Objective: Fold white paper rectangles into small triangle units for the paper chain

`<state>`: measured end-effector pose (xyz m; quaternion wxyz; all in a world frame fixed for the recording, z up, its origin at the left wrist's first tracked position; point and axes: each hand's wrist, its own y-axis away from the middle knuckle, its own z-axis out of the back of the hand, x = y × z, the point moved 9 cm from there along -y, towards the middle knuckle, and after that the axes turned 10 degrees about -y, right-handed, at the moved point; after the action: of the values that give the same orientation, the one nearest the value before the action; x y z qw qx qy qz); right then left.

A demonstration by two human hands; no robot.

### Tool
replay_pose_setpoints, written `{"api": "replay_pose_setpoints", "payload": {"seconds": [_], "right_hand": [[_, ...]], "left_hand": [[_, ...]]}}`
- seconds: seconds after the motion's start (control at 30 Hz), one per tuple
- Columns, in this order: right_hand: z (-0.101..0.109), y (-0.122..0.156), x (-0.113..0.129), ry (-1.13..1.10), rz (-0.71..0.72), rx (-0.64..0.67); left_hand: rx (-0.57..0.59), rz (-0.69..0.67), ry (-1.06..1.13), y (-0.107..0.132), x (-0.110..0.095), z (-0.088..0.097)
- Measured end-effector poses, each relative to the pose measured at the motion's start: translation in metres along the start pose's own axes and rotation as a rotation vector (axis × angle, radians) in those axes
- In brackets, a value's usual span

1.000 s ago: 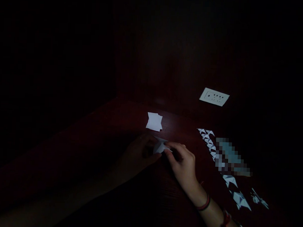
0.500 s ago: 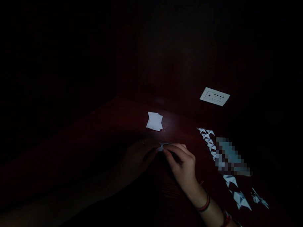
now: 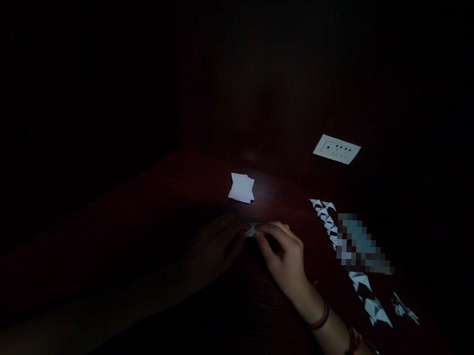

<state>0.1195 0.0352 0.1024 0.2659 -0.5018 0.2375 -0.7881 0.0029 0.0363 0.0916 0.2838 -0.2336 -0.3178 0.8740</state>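
The scene is very dark. My left hand (image 3: 215, 244) and my right hand (image 3: 283, 254) meet over a small folded white paper piece (image 3: 252, 230) on the dark wooden table (image 3: 150, 216). Both hands press their fingertips on the paper, and only a small sliver of it shows between them. My right wrist wears dark and red bands. A small stack of white paper squares (image 3: 242, 188) lies just beyond my hands.
A row of folded white paper triangles (image 3: 326, 214) runs along the table's right side toward the near edge, with more folded pieces (image 3: 376, 309) closer in. A white wall socket plate (image 3: 336, 149) sits on the dark wall behind. A blurred patch lies beside the row.
The paper piece stood raised and unfolded a second ago. Both hands have since pressed it flat onto the table, and most of it is now covered by the fingers.
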Motion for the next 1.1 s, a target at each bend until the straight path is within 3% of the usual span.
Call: {"api": "replay_pose_setpoints", "payload": {"seconds": [0.4,0.77,0.97,1.1], "right_hand": [[-0.001,-0.001,0.002,-0.015,0.002,0.024],[-0.009,0.002,0.004,0.031,0.034,0.096],[0.006,0.002,-0.004,0.047,-0.022,-0.063],[0.01,0.001,-0.01,0.034,-0.082,-0.094]], "left_hand": [[-0.038,-0.042,-0.025,-0.001,-0.006,0.003],[0.042,0.042,-0.034,-0.001,0.001,-0.002],[-0.014,0.237,-0.048,-0.002,0.021,0.002],[0.048,0.187,-0.026,-0.003,0.018,-0.005]]}}
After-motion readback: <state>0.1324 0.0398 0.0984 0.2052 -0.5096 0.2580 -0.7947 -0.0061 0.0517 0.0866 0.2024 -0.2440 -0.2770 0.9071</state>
